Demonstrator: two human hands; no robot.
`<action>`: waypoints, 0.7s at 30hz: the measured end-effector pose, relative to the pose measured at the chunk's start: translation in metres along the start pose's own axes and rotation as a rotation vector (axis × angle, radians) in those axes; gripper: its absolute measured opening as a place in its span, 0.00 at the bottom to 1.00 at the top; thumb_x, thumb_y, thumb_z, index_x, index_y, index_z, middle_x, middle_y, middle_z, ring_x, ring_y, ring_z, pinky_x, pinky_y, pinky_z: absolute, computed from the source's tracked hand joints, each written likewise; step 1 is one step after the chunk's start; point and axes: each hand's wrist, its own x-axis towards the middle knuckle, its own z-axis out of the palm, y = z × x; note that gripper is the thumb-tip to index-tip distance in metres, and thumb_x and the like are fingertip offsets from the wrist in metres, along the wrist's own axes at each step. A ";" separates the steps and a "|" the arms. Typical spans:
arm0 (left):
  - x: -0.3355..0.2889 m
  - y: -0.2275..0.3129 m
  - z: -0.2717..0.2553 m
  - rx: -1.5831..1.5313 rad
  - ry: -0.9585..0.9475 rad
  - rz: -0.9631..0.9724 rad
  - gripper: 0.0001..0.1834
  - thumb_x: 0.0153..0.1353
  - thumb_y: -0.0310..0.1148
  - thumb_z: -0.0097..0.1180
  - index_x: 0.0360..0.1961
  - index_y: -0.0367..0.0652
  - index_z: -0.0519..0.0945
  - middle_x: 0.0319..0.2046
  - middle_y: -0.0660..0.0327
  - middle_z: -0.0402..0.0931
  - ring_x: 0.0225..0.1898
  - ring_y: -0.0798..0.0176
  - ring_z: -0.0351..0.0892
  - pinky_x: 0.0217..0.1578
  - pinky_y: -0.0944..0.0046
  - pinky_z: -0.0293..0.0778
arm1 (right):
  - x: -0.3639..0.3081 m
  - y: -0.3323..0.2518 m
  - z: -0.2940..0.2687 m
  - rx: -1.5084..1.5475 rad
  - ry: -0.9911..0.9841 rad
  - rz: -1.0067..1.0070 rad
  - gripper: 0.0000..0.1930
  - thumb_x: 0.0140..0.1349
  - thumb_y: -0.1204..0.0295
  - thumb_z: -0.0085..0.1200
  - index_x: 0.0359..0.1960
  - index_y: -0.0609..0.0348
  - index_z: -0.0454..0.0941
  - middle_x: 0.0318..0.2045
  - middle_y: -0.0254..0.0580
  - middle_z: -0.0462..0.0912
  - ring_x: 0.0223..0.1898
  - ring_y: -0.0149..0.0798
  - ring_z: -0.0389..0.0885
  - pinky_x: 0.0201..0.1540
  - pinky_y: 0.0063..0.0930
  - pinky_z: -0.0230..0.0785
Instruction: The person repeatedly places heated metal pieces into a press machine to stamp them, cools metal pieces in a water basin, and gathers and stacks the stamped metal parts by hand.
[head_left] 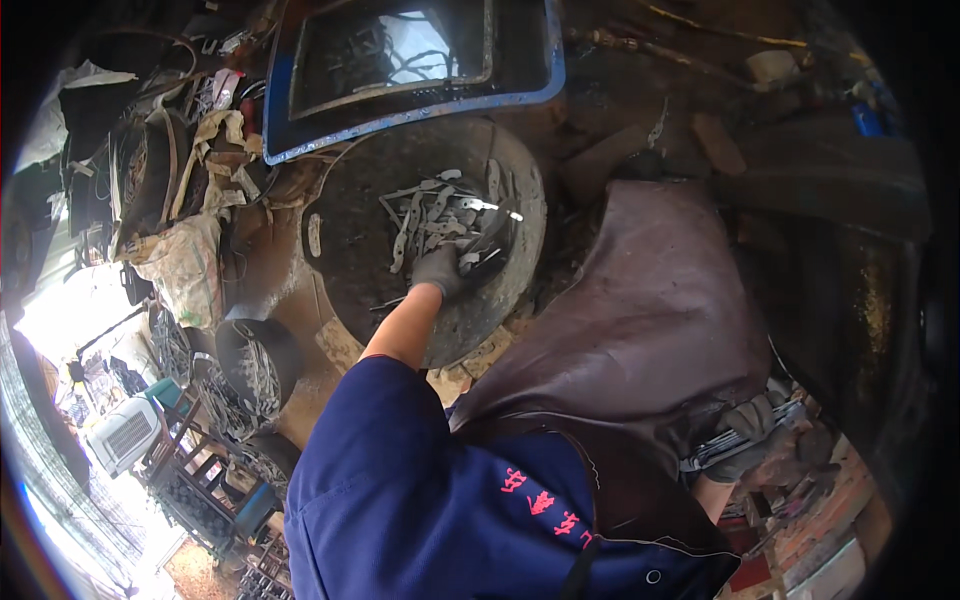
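My left hand [438, 272], in a dark grey glove, reaches down into a wide round tub [355, 290] with dirty dark walls. Its fingers look apart and are at the edge of a loose heap of flat grey metal pieces [432, 215], long and narrow with shaped edges. Part of the fingers is lost against the dark tub. Low on the right, my gloved right hand [750, 425] is closed round a bundle of thin flat metal strips [725, 445], held beside the brown leather-like apron [650, 310] over my lap.
Beyond the tub stands a blue-rimmed basin [415, 122] of dark, reflecting liquid. Several containers of metal parts, among them a round bucket [258, 370], stand at the left. Cloth and sacks [185, 265] are piled at the far left. Bricks [830, 510] lie at the lower right.
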 end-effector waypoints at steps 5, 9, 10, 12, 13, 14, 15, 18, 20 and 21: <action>0.002 -0.016 0.034 0.098 0.129 0.044 0.31 0.44 0.50 0.64 0.48 0.46 0.76 0.48 0.48 0.77 0.51 0.47 0.77 0.51 0.53 0.71 | -0.001 -0.001 0.002 -0.013 -0.019 0.022 0.13 0.60 0.74 0.57 0.41 0.53 0.65 0.22 0.26 0.62 0.24 0.25 0.62 0.32 0.25 0.60; 0.004 0.001 -0.001 0.132 -0.149 -0.026 0.35 0.38 0.48 0.69 0.50 0.46 0.76 0.49 0.48 0.77 0.52 0.47 0.76 0.52 0.53 0.71 | -0.001 -0.003 -0.003 -0.003 -0.054 0.028 0.13 0.60 0.74 0.56 0.42 0.54 0.65 0.23 0.27 0.63 0.24 0.25 0.62 0.32 0.24 0.60; 0.011 -0.002 -0.006 0.115 -0.223 0.048 0.39 0.34 0.46 0.73 0.51 0.45 0.76 0.48 0.49 0.78 0.52 0.49 0.77 0.52 0.54 0.72 | -0.001 -0.003 -0.002 -0.005 -0.067 0.033 0.13 0.61 0.74 0.56 0.43 0.55 0.65 0.23 0.27 0.63 0.24 0.25 0.63 0.33 0.24 0.60; 0.027 -0.025 0.000 0.060 -0.337 0.056 0.40 0.33 0.45 0.74 0.52 0.44 0.76 0.48 0.50 0.78 0.51 0.51 0.77 0.51 0.56 0.72 | 0.000 -0.003 -0.002 -0.014 -0.054 0.027 0.14 0.60 0.75 0.57 0.44 0.55 0.65 0.23 0.27 0.63 0.24 0.25 0.63 0.32 0.24 0.60; 0.032 -0.037 0.002 -0.003 -0.449 0.062 0.41 0.32 0.44 0.75 0.52 0.44 0.77 0.48 0.51 0.79 0.50 0.52 0.78 0.51 0.57 0.72 | 0.001 -0.003 -0.002 -0.029 -0.043 0.026 0.15 0.60 0.75 0.57 0.46 0.56 0.66 0.23 0.27 0.63 0.24 0.25 0.63 0.32 0.24 0.60; 0.036 -0.042 -0.002 -0.223 -0.595 0.094 0.44 0.32 0.43 0.76 0.55 0.44 0.76 0.50 0.54 0.78 0.49 0.54 0.77 0.51 0.59 0.70 | 0.001 -0.004 -0.004 -0.023 -0.036 0.020 0.15 0.60 0.75 0.57 0.46 0.56 0.66 0.23 0.27 0.63 0.24 0.25 0.63 0.32 0.24 0.60; 0.034 -0.036 -0.011 -0.213 -0.604 0.095 0.44 0.32 0.43 0.76 0.55 0.44 0.76 0.50 0.54 0.78 0.49 0.54 0.77 0.51 0.59 0.70 | -0.001 -0.006 -0.004 -0.014 -0.053 0.012 0.16 0.60 0.75 0.57 0.47 0.57 0.66 0.23 0.27 0.63 0.23 0.25 0.63 0.32 0.24 0.60; 0.022 -0.023 -0.022 -0.172 -0.799 -0.078 0.43 0.33 0.45 0.76 0.55 0.41 0.76 0.51 0.53 0.77 0.50 0.55 0.75 0.51 0.57 0.69 | 0.000 -0.005 -0.006 0.021 -0.079 0.008 0.17 0.60 0.75 0.58 0.48 0.58 0.66 0.22 0.27 0.63 0.23 0.25 0.63 0.32 0.25 0.60; 0.019 -0.021 0.001 -0.272 -0.632 -0.033 0.43 0.37 0.45 0.75 0.53 0.33 0.74 0.45 0.55 0.79 0.41 0.60 0.75 0.43 0.57 0.72 | 0.001 -0.005 -0.007 0.036 -0.087 0.002 0.17 0.60 0.76 0.58 0.48 0.59 0.67 0.22 0.27 0.63 0.23 0.25 0.63 0.32 0.25 0.61; 0.012 -0.001 -0.007 -0.268 -0.637 -0.034 0.43 0.37 0.45 0.75 0.53 0.33 0.74 0.45 0.55 0.79 0.41 0.60 0.75 0.43 0.57 0.72 | -0.001 -0.005 -0.008 0.036 -0.082 0.000 0.17 0.59 0.76 0.58 0.48 0.59 0.66 0.22 0.27 0.63 0.23 0.25 0.63 0.32 0.25 0.61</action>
